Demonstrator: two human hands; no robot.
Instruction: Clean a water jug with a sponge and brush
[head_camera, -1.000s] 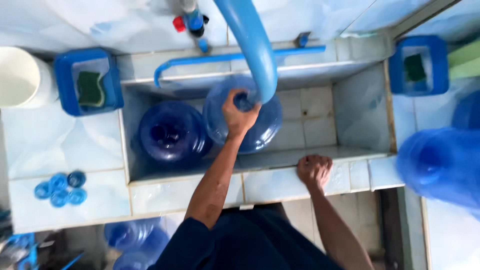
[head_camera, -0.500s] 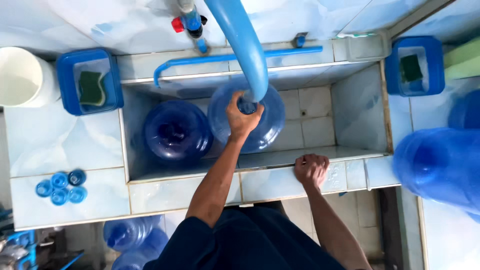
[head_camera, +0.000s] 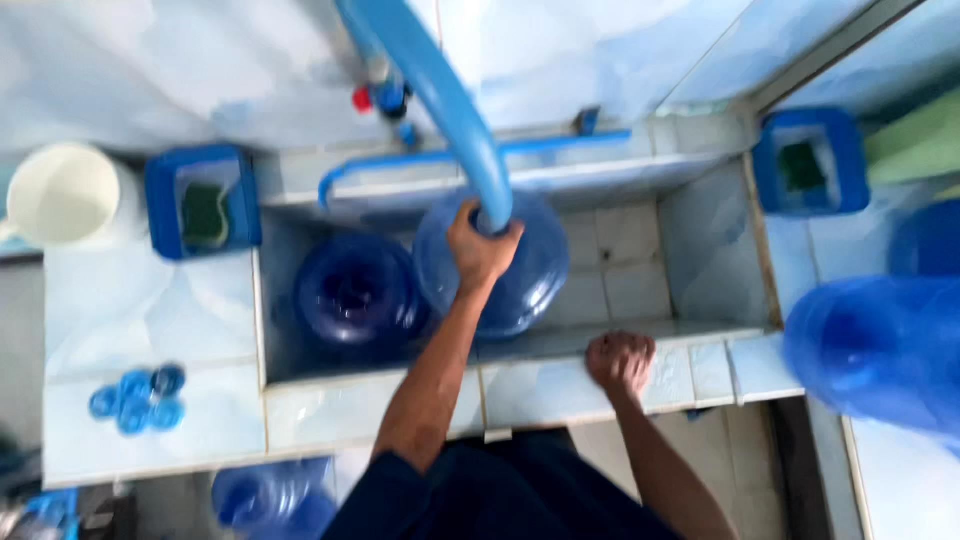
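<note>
Over the tiled basin (head_camera: 700, 260), the left hand (head_camera: 480, 245) grips the blue hose (head_camera: 450, 110) at the mouth of the right-hand water jug (head_camera: 530, 280), apparently filling it, while the right hand (head_camera: 620, 362) rests clenched on the ledge (head_camera: 530, 385).

Two water jugs stand side by side in the tiled basin (head_camera: 700, 250): one jug (head_camera: 355, 290) left, the other jug (head_camera: 530, 270) right under the hose (head_camera: 440, 100). Bottle caps (head_camera: 135, 398) lie on the counter left of the basin.
</note>
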